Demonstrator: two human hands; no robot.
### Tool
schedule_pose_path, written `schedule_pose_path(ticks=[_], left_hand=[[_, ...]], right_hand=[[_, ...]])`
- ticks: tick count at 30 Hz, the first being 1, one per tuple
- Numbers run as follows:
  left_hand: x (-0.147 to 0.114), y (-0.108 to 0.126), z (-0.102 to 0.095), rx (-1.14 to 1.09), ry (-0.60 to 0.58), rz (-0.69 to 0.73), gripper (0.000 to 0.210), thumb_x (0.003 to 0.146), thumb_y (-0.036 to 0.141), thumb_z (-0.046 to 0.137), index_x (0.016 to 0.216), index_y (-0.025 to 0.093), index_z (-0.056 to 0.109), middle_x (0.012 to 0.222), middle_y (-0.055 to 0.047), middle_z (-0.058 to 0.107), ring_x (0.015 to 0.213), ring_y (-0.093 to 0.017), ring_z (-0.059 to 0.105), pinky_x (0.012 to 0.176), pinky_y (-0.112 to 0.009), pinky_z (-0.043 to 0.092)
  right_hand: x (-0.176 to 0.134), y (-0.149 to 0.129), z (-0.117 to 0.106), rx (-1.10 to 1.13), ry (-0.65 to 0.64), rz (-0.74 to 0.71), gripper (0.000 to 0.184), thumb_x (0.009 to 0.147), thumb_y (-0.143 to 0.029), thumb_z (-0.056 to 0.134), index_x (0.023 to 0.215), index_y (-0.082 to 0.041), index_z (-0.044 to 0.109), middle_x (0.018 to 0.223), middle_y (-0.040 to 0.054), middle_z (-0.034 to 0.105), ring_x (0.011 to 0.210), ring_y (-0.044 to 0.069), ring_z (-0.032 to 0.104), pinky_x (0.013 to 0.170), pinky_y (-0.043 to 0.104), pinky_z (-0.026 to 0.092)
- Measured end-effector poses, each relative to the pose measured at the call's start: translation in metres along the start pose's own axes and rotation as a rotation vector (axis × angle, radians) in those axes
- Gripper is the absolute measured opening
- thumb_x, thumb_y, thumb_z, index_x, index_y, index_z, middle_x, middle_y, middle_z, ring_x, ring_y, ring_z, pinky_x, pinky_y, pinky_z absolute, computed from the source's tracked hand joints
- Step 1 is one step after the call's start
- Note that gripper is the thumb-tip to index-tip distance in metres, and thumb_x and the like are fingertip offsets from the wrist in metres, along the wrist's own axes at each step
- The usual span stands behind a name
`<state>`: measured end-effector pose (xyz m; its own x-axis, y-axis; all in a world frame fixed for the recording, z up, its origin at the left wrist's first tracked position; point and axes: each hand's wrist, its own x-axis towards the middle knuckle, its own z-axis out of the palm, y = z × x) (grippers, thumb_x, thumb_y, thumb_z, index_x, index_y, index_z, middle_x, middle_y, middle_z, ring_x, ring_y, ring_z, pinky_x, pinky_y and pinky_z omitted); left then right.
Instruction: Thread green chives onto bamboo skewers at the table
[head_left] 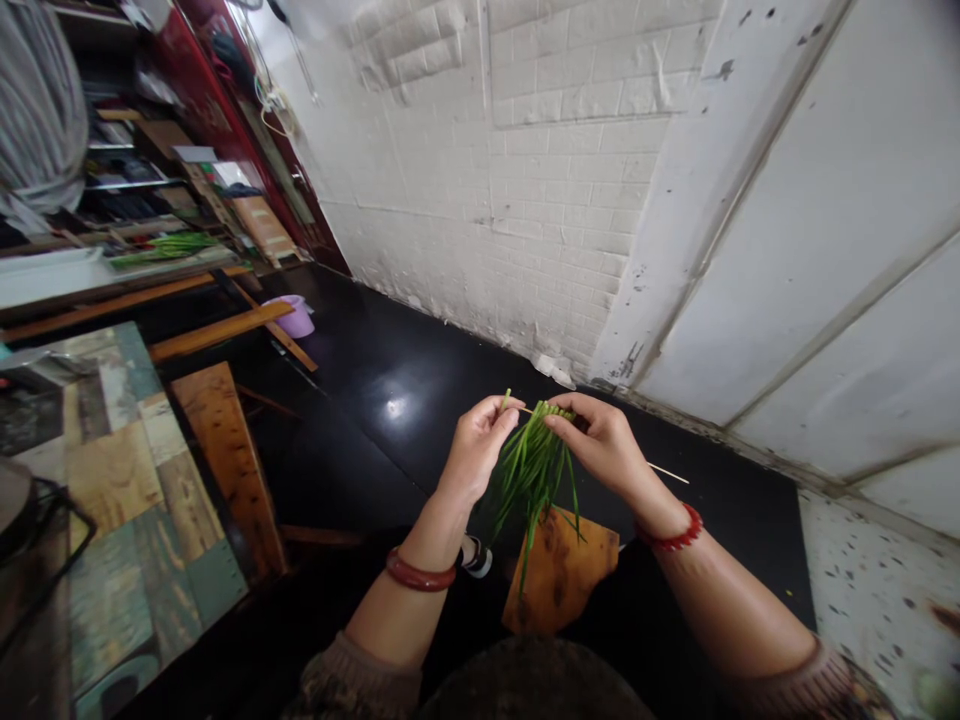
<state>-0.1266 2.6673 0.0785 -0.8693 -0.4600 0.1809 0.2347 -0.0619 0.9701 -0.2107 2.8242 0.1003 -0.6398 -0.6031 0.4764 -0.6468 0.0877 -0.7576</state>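
My left hand (484,440) pinches the pale end of a chive stalk at the tip of a thin bamboo skewer. My right hand (596,432) is closed on the skewer (667,473), whose bare end sticks out to the right past the wrist. Between both hands a row of green chives (536,460) hangs down from the skewer, the cut stems side by side at the top and the leaves spreading loosely below. My fingers partly hide the skewer. Under the chives is a wooden bench or stool top (562,580).
A patchwork wooden table (116,455) stands at left, with wooden benches (232,450) beside it. More chives (169,246) lie on a far table near a white tray (52,275). A purple bucket (292,315) sits on the black floor. A white brick wall (555,190) rises ahead.
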Motion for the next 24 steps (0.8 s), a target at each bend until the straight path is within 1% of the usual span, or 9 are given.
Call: schedule_pose_path(ticks=[2,4,7,9,14,18,24], left_hand=[[-0.0012,0.0001,0.0019,-0.008,-0.052,-0.019,0.022,0.077,0.034,0.071,0.089,0.016,0.071,0.079,-0.002,0.063,0.07,-0.011,0.053,0.066,-0.023,0.041],[-0.0017,-0.0002,0.003,0.049,-0.076,0.002,0.019,0.074,0.031,0.073,0.085,0.016,0.071,0.078,-0.002,0.06,0.071,-0.012,0.053,0.067,-0.023,0.04],[-0.0011,-0.0002,0.0035,0.153,-0.066,0.073,0.013,0.072,0.027,0.075,0.075,0.015,0.07,0.079,-0.001,0.056,0.072,-0.011,0.05,0.065,-0.023,0.038],[-0.0006,0.0005,0.0038,0.164,-0.063,0.096,0.013,0.073,0.026,0.074,0.071,0.015,0.068,0.081,-0.002,0.056,0.075,-0.012,0.051,0.067,-0.023,0.038],[-0.0019,0.0034,0.0054,0.094,-0.074,0.044,0.013,0.074,0.026,0.073,0.071,0.014,0.068,0.074,0.0,0.055,0.072,-0.011,0.051,0.066,-0.023,0.037],[-0.0038,0.0056,0.0058,0.037,-0.086,-0.004,0.013,0.074,0.026,0.073,0.072,0.014,0.068,0.073,0.001,0.055,0.071,-0.01,0.049,0.065,-0.022,0.036],[-0.0053,0.0069,0.0059,-0.02,-0.075,-0.008,0.012,0.073,0.025,0.073,0.07,0.014,0.069,0.069,0.002,0.052,0.068,-0.01,0.047,0.064,-0.021,0.036]], right_hand=[[0.0007,-0.0011,0.001,0.02,-0.01,0.007,0.014,0.086,-0.026,0.06,0.09,-0.019,0.071,0.086,0.0039,0.073,0.072,0.017,0.064,0.064,0.027,0.048],[0.0012,-0.0018,0.0019,0.037,-0.015,0.012,0.013,0.086,-0.026,0.061,0.089,-0.019,0.071,0.086,0.0041,0.073,0.072,0.017,0.064,0.065,0.027,0.048],[0.0013,-0.0018,0.0028,0.055,-0.025,0.014,0.012,0.086,-0.026,0.062,0.088,-0.018,0.071,0.087,0.0045,0.073,0.074,0.017,0.065,0.066,0.027,0.049],[0.0012,-0.0018,0.0027,0.059,-0.034,0.007,0.012,0.086,-0.026,0.061,0.088,-0.019,0.071,0.088,0.0047,0.073,0.077,0.018,0.066,0.069,0.028,0.05],[0.0011,-0.0036,0.001,0.054,-0.039,-0.024,0.013,0.087,-0.023,0.06,0.092,-0.019,0.071,0.089,0.0052,0.072,0.082,0.019,0.067,0.073,0.029,0.05],[0.0014,-0.0054,0.0002,0.061,-0.045,-0.046,0.013,0.088,-0.023,0.06,0.094,-0.019,0.071,0.091,0.0052,0.072,0.084,0.018,0.067,0.075,0.03,0.051],[0.0017,-0.0068,-0.0004,0.057,-0.053,-0.044,0.013,0.088,-0.022,0.06,0.094,-0.019,0.071,0.09,0.0048,0.072,0.082,0.017,0.066,0.075,0.029,0.05]])
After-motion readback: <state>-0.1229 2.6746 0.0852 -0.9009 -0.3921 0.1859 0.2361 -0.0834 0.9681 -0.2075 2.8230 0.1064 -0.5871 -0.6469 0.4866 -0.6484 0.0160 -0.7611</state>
